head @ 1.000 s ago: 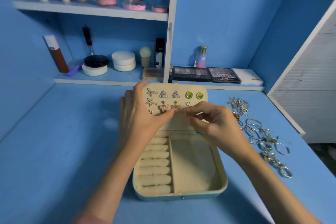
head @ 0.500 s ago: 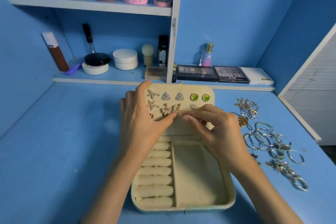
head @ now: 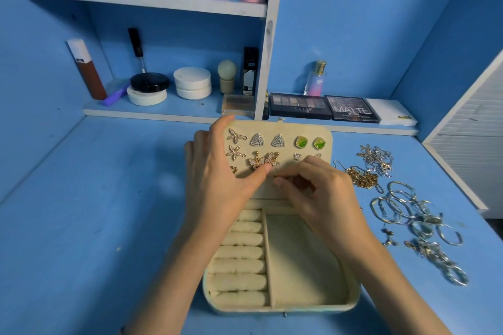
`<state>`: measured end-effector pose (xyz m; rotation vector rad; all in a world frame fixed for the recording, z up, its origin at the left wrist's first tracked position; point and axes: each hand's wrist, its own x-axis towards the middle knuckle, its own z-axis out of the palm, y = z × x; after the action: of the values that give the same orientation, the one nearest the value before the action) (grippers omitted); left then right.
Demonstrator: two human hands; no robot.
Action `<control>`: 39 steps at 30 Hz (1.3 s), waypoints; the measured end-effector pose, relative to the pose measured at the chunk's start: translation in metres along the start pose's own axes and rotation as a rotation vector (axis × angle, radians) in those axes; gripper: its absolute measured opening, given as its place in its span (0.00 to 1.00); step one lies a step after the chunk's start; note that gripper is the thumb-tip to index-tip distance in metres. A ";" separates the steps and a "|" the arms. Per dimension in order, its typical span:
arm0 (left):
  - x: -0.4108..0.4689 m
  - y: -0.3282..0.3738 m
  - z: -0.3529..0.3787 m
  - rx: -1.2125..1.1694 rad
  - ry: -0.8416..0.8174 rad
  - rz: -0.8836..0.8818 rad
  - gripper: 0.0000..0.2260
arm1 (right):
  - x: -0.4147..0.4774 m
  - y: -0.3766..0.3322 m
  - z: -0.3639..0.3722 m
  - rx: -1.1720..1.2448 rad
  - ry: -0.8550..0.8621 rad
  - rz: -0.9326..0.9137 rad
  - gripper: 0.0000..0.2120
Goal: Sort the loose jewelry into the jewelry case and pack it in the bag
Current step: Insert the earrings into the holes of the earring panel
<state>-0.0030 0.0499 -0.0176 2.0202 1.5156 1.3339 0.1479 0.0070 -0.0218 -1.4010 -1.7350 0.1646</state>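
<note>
Bench (head: 81,198): jewelry case (head: 299,258) sat open mid-bench, lid (head: 288,129) on the far side, earrings filling its top two rows. Left hand (head: 217,182) gripped the lid's left edge, thumb just under the butterfly earrings (head: 262,162). Right hand (head: 324,196) pinched its fingertips (head: 280,182) at the third row, probably on a small piece, too small to make out. Loose jewelry (head: 402,204) lay right of the case, nearer the right hand. No bag in view.
</note>
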 end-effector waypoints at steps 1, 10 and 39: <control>0.000 0.000 0.000 0.000 -0.002 0.001 0.37 | 0.000 0.000 0.000 -0.005 -0.001 0.016 0.04; 0.000 0.001 0.001 -0.006 0.014 0.006 0.35 | 0.002 -0.001 0.001 -0.052 -0.001 0.062 0.07; -0.002 0.001 0.004 0.033 -0.004 -0.001 0.43 | 0.004 0.010 -0.039 0.067 0.143 0.164 0.08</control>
<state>0.0007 0.0489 -0.0194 2.0405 1.5461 1.3119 0.1826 -0.0014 -0.0016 -1.4690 -1.4858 0.2045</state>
